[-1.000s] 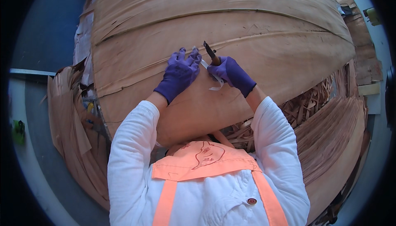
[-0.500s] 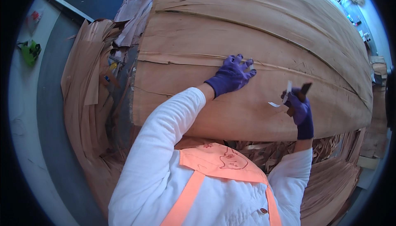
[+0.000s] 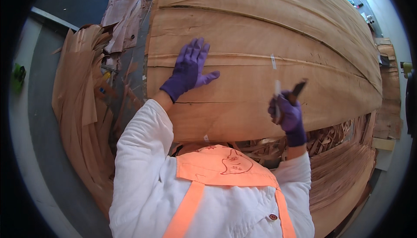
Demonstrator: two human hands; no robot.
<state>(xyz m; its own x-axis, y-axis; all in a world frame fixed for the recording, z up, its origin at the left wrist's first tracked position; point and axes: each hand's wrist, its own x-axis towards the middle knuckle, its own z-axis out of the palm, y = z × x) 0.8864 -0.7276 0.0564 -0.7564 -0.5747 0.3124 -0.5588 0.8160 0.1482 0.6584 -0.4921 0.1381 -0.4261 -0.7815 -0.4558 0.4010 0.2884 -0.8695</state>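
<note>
The left hand (image 3: 187, 69), in a purple glove, lies flat and spread on the top veneer sheet (image 3: 260, 77), grasping nothing. The right hand (image 3: 286, 115) hovers above the sheet's near edge, clenched around a dark-handled knife (image 3: 297, 91) and a white strip of tape (image 3: 277, 94). Another short tape piece (image 3: 273, 61) sticks across a seam on that sheet, just beyond the knife.

A: Packages, labels, signs, screens on or around the veneer sheet (image 3: 260, 29)?

B: No packages, signs or screens legible. Item one: small white tape strip (image 3: 273, 61), narrow, upright, stuck on the sheet's seam right of centre. Item two: tiny white tag (image 3: 206, 137), squarish, at the sheet's near edge.

A: Anything else?

B: Far upper-right clutter beyond the sheet, too small to classify.
</note>
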